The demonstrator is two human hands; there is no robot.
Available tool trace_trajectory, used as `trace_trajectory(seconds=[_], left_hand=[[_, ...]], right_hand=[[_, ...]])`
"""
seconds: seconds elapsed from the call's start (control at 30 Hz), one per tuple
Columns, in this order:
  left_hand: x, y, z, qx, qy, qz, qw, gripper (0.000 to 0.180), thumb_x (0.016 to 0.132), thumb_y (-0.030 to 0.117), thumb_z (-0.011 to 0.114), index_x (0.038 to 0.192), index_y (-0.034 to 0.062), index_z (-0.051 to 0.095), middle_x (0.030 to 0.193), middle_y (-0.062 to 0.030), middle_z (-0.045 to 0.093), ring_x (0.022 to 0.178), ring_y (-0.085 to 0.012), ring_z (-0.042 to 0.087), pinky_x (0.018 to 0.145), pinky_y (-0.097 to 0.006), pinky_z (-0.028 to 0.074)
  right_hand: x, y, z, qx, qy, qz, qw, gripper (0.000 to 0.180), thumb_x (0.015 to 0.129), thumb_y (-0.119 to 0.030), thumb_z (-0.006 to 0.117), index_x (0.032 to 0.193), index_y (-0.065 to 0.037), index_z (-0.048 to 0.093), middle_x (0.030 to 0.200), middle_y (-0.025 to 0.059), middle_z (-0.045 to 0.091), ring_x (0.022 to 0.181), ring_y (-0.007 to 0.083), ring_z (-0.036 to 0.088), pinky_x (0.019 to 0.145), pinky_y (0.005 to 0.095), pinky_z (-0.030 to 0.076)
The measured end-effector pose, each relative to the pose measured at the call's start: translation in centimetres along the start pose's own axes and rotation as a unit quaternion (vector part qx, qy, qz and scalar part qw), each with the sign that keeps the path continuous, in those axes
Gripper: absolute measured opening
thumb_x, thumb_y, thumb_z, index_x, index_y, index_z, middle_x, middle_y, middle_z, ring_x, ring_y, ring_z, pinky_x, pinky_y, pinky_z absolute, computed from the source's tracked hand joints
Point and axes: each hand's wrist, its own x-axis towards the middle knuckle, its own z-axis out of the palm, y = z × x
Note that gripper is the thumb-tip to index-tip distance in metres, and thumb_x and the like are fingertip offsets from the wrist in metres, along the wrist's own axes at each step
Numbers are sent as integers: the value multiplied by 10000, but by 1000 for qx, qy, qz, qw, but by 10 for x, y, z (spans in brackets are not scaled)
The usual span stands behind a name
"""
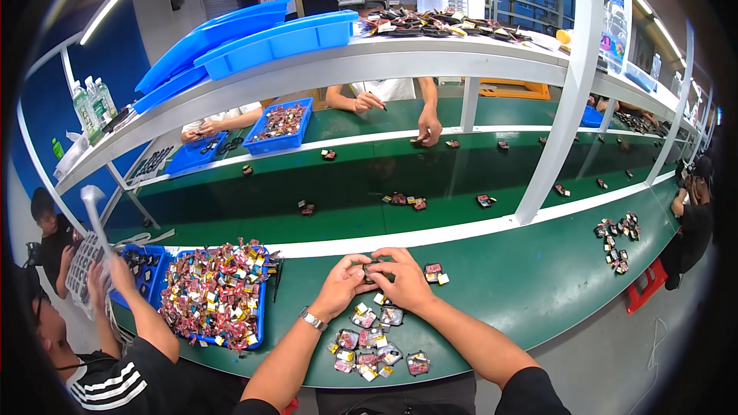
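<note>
Blue plastic shows at the rim of the tray (262,323) at nine o'clock from my hands, heaped with small red, white and yellow parts (211,292). I have one small dark piece (369,276) up between my two hands, above the green table (492,280). My left hand (342,284) is curled in, thumb and fingers pinching one side; my right hand (403,283) closes on the other, fingertips nearly meeting, so most of the piece is hidden.

At six o'clock, just below my wrists, lies a loose group of pieces (369,340) that seem to have dark cases round them; at three o'clock, beside my right hand, lies a little cluster (436,273).

I judge the work well short of its end: one piece is in hand, roughly a dozen sit near me, and the tray is piled full. Whether the nearby ones are finished or waiting, I cannot tell. Towards twelve o'clock, more pieces (405,200) lie spaced along the green belt (453,178).
</note>
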Motion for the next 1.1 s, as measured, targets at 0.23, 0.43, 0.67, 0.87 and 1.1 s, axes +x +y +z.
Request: trace_trajectory(seconds=[0.23, 0.43, 0.67, 0.87, 1.1], left_hand=[[-1, -2, -5, -7, -6, -4, 1000, 227, 986, 101, 484, 1203, 48, 448, 1159, -142, 597, 1081, -212, 609, 949, -385, 527], [-1, 2, 1, -7, -4, 4, 1000, 251, 984, 95, 483, 1227, 47, 445, 1178, -147, 596, 1087, -216, 608, 954, -380, 521], [-1, -4, -6, -40, -9, 12, 999, 268, 978, 84, 492, 1238, 37, 441, 1181, -144, 600, 1093, -203, 602, 962, -364, 512], [-2, -8, -5, -14, 12, 24, 1000, 258, 979, 81, 489, 1229, 33, 446, 1214, -147, 589, 1096, -198, 599, 960, -360, 509], [1, -4, -2, -22, 1, 21, 1000, 236, 991, 98, 480, 1218, 34, 464, 1328, -155, 522, 1146, -197, 569, 979, -354, 494]], right_hand=[[-1, 3, 4, 24, -1, 23, 999, 164, 776, -79, 699, 934, -92, 741, 1153, 75, 635, 1104, 273, 567, 956, 377, 460], [-2, 9, 8, 64, -12, 53, 996, 172, 780, -83, 703, 946, -102, 742, 1190, 69, 629, 1117, 262, 566, 966, 370, 456], [0, 3, 4, 54, -19, 32, 998, 181, 779, -81, 710, 955, -107, 744, 1219, 66, 622, 1139, 254, 562, 981, 364, 447], [-1, 5, 8, 86, -18, 38, 995, 186, 783, -73, 705, 962, -109, 742, 1231, 77, 616, 1165, 265, 547, 998, 371, 433], [4, 4, 1, 57, -34, 49, 997, 207, 788, -84, 692, 989, -112, 736, 1276, 96, 584, 1200, 285, 518, 997, 388, 431]])
